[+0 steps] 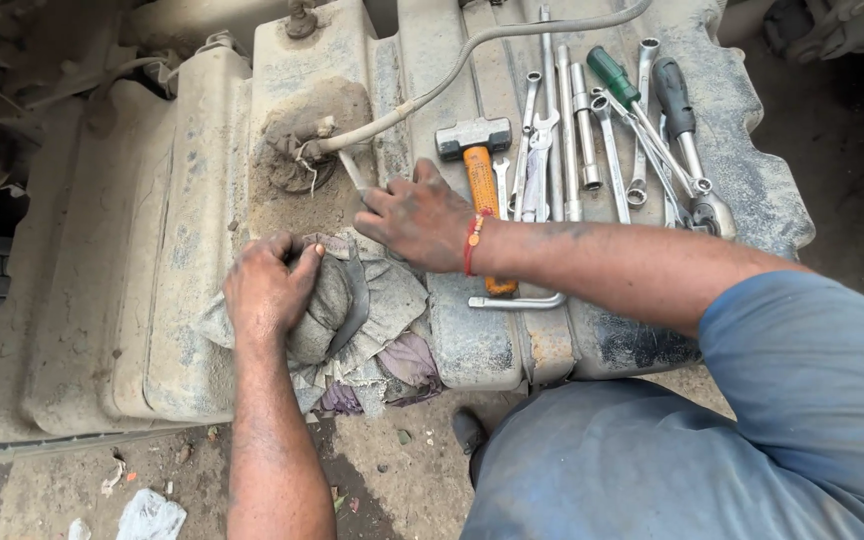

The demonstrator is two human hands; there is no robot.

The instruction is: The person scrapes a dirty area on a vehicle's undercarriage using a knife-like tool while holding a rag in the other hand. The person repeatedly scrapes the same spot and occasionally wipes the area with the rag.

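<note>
My left hand (267, 288) grips a bunched dirty grey rag (352, 310) that lies on the near edge of a dusty plastic tank (182, 230). My right hand (420, 218), with a red thread band at the wrist, holds a thin metal tool (352, 170) whose tip points at a dirt-caked round fitting (302, 150) on top of the tank. A grey hose (472, 50) runs from that fitting to the back right.
A hammer with an orange handle (479, 165) lies right of my right hand. Several spanners, a socket bar and screwdrivers (612, 120) are spread on the tank's right part. A bent steel bar (517, 300) sits under my forearm. Dirt ground and litter (152, 515) lie below.
</note>
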